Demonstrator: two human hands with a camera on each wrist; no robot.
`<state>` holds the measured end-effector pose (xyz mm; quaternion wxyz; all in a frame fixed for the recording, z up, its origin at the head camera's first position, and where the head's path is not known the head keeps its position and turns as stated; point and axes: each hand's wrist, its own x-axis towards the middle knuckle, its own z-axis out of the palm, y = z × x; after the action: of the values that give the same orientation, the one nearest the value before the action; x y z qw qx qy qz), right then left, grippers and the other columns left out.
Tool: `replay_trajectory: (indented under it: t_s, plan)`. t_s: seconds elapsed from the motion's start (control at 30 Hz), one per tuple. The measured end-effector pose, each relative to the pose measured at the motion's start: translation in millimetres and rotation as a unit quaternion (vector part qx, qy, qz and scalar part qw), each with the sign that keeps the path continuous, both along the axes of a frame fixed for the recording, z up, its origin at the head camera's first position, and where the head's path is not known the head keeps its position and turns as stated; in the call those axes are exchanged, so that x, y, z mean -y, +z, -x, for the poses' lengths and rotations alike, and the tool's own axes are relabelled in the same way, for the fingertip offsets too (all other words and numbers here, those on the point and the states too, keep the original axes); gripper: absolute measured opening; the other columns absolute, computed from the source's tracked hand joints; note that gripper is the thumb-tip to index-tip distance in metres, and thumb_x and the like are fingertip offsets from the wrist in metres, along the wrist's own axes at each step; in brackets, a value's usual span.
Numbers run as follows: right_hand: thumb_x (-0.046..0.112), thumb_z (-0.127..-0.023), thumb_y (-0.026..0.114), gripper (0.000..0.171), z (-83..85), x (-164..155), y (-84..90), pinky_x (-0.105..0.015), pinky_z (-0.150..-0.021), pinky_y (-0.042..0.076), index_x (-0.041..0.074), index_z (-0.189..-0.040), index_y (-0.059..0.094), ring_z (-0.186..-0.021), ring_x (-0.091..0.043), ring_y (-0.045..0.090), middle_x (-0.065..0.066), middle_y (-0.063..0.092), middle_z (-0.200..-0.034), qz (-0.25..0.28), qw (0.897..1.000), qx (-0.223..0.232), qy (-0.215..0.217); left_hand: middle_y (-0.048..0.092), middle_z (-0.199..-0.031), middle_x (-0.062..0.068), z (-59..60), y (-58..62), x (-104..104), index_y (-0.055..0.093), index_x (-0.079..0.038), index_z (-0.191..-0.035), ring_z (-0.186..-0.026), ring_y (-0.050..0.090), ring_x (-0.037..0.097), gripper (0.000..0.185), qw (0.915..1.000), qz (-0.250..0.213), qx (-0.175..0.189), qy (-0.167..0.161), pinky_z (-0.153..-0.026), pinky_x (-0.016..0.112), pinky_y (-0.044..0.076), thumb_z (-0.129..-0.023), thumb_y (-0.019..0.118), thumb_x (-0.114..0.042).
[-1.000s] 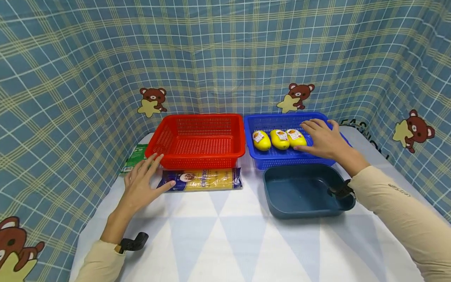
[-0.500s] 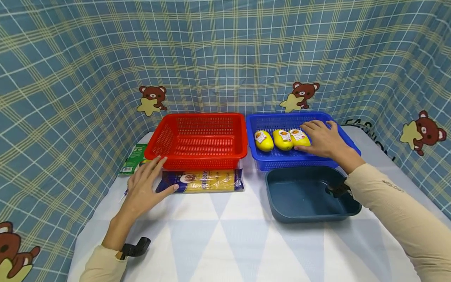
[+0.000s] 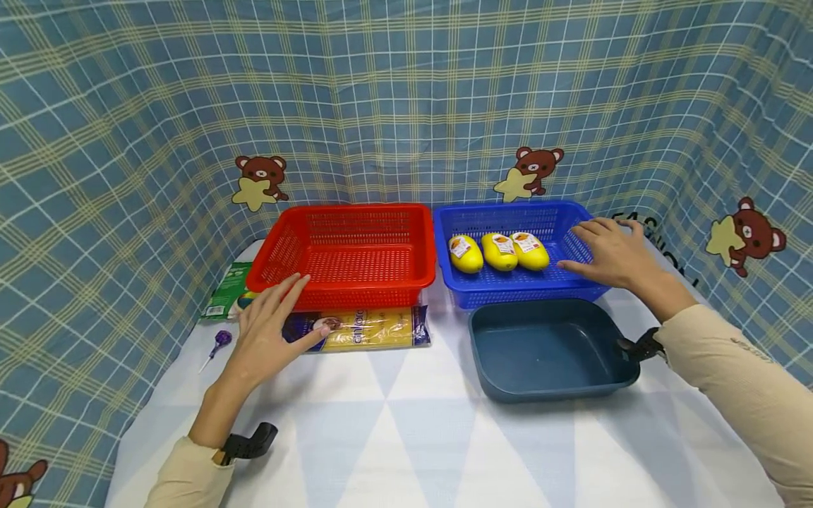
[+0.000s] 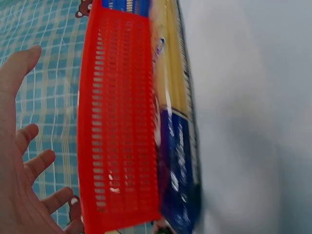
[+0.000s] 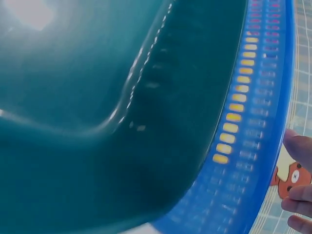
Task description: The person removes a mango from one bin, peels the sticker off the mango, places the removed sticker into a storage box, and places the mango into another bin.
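My right hand (image 3: 616, 254) hovers over the right end of the blue basket (image 3: 527, 291), fingers spread and holding nothing. Inside that basket lie three yellow mango-like fruits (image 3: 532, 251) with white labels, a little left of the hand. My left hand (image 3: 267, 342) is spread, with nothing in it, near the front left corner of the red basket (image 3: 349, 295). A blue and yellow packet of spaghetti (image 4: 178, 131) lies along the red basket's front, partly hidden by the left hand in the head view.
In front of the blue basket stands a dark teal tub (image 3: 552, 391). A purple lollipop (image 3: 221, 340) lies left of my left hand. Beside the red basket is a green packet (image 3: 229, 289), partly hidden. A checked cloth (image 3: 394, 106) hangs behind and at the sides.
My right hand has moved right, away from the rightmost yellow fruit. The left hand has shifted slightly right, and the lollipop now shows beside it. The fruits stay in the blue basket.
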<state>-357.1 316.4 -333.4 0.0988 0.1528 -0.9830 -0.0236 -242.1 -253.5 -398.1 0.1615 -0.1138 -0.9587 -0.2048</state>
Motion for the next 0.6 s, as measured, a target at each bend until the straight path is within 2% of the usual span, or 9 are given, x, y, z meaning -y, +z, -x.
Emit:
replay_trajectory:
  t_s: [0.17, 0.37, 0.6]
  plan:
    - [0.061, -0.089, 0.064, 0.087, -9.4, -17.5, -0.6, -0.074, -0.102, 0.017, -0.005, -0.142, 0.048, -0.133, -0.05, 0.032, -0.032, 0.044, -0.143, 0.002, 1.0, 0.0, -0.01, 0.022, -0.164, 0.005, 8.3, 8.8, -16.6, 0.023, -0.033, -0.16, -0.144, 0.018, 0.041, 0.096, 0.9997, 0.003, -0.008, -0.023, -0.106, 0.076, 0.01, -0.082, 0.07, -0.063]
    - [0.061, -0.09, 0.063, 0.087, -18.1, -37.7, -3.6, -0.074, -0.102, 0.015, -0.006, -0.142, 0.048, -0.132, -0.05, 0.032, -0.031, 0.042, -0.144, 0.024, 1.0, -0.001, -0.01, 0.02, -0.164, 0.004, 20.3, 16.2, -33.5, 0.02, -0.036, -0.16, -0.144, 0.018, 0.041, 0.095, 0.9994, 0.016, 0.004, -0.031, -0.106, 0.076, 0.012, -0.083, 0.066, -0.067]
    - [0.063, -0.089, 0.062, 0.086, -25.2, -57.1, -7.4, -0.074, -0.101, 0.015, -0.006, -0.138, 0.052, -0.131, -0.051, 0.033, -0.031, 0.046, -0.14, 0.037, 0.999, -0.01, -0.015, 0.021, -0.164, 0.004, 37.0, 22.3, -53.1, 0.021, -0.035, -0.16, -0.144, 0.019, 0.041, 0.092, 0.9985, 0.009, -0.002, -0.054, -0.106, 0.071, 0.016, -0.085, 0.065, -0.065]
